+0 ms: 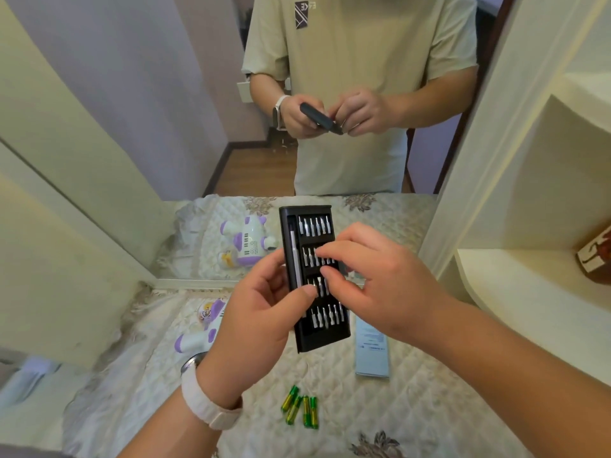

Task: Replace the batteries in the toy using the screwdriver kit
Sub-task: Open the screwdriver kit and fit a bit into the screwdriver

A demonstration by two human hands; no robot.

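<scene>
Mirror glass (211, 180) fills the upper half of the frame, reflecting a person in a pale shirt and both hands. Below it, a desk (429, 401) under a quilted cream cloth takes up the lower half, and a cream shelf (515, 269) at the right edge carries a brown object (595, 259). At the centre, the left hand (261, 319) grips the screwdriver kit tray (322, 335) and holds it raised above the desk: its thumb lies across the front beside the third row of bits and its fingers curl behind the left edge. The right hand (380, 285) comes in from the lower right with its curved fingertips resting on the second and third rows of bits; whether it pinches one cannot be told. The black tray stands nearly upright in the frame, with four rows of silver bits and a grey screwdriver handle (295, 259) in the slot along its left side. The white and purple toy (201, 328) lies on the desk at centre left, partly hidden by the left hand. A grey sleeve (372, 355) lies flat just right of the tray's lower end. Four green and yellow batteries (301, 406) lie together at lower centre. A white watch (205, 401) sits on the left wrist.
</scene>
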